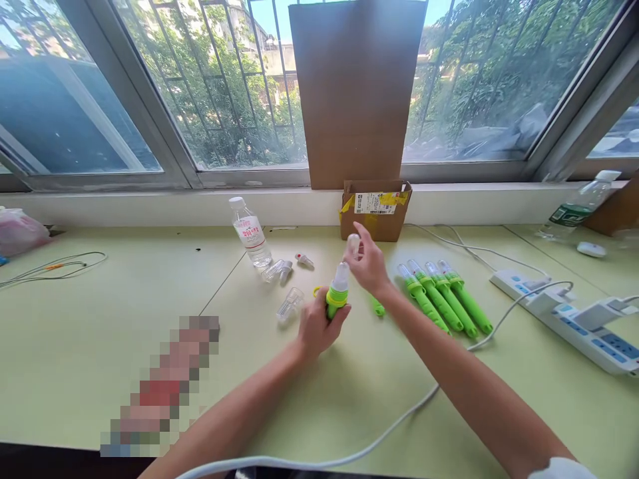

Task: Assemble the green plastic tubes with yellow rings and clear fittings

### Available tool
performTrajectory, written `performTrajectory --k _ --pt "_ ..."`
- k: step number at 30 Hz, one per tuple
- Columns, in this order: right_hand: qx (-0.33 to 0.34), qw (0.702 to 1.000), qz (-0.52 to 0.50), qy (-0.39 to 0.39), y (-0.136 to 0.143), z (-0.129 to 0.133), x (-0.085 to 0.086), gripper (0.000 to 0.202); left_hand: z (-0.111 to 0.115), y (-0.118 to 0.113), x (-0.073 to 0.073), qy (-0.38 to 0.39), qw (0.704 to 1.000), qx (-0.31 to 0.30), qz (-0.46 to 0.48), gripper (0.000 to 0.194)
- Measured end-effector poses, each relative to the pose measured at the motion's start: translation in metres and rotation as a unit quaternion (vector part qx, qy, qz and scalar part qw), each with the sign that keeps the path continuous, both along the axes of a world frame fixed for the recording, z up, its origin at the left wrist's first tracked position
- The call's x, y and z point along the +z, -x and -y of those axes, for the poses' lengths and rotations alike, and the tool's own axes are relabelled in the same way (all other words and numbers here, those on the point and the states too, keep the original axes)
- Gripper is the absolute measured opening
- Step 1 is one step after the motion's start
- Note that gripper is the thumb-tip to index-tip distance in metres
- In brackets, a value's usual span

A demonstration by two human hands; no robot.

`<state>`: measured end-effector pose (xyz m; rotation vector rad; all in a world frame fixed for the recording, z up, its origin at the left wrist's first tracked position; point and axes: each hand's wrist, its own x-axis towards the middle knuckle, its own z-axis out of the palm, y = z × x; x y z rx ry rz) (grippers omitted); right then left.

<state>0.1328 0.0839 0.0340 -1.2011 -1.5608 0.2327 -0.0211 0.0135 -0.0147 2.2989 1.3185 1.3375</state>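
Bare left hand (319, 326), bare right hand (369, 263), bare left forearm (239, 406), bare right forearm (474, 382), white sleeve (562, 468) edge, right arm

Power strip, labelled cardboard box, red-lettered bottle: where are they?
Power strip (579, 326): head view, middle of body.
Labelled cardboard box (387, 229): head view, front, below label.
Red-lettered bottle (250, 233): head view, printed label.

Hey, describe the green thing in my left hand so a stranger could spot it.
Start at the big window and come down to the pale green table below it, where the left hand is near the middle. It holds a bright green tube with a yellowish ring and a translucent, tapering tip. Unlike the four green tubes lying side by side, this one is held tip up.
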Motion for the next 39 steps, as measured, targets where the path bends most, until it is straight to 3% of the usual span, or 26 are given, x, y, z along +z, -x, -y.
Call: performTrajectory --k 4,7,14,19,25,39 --pt "0.052 0.977 -0.205 0.036 -0.04 0.024 0.026 0.044 -0.008 0.001 0.003 -0.031 0.991 0.027 -0.127 0.026" --pt "0.073 0.965 -0.246 0.06 -0.059 0.043 0.033 0.046 -0.015 0.003 0.003 -0.054 0.979 0.054 -0.19 0.029" --pt "0.082 0.954 -0.269 0.109 -0.073 0.07 -0.002 0.049 -0.015 0.002 0.004 -0.085 0.958 0.034 -0.272 0.033" --pt "0.109 0.956 -0.246 0.119 -0.066 0.078 -0.02 0.045 -0.011 0.0 0.004 -0.07 0.946 0.011 -0.315 0.031" --pt "0.132 0.969 -0.138 0.157 -0.047 0.085 -0.036 0.032 -0.008 -0.002 -0.002 -0.053 0.945 -0.02 -0.323 0.025" --pt "0.065 0.989 -0.017 0.13 -0.048 0.09 -0.036 0.024 -0.006 -0.003 -0.003 -0.06 0.955 -0.049 -0.288 0.026"
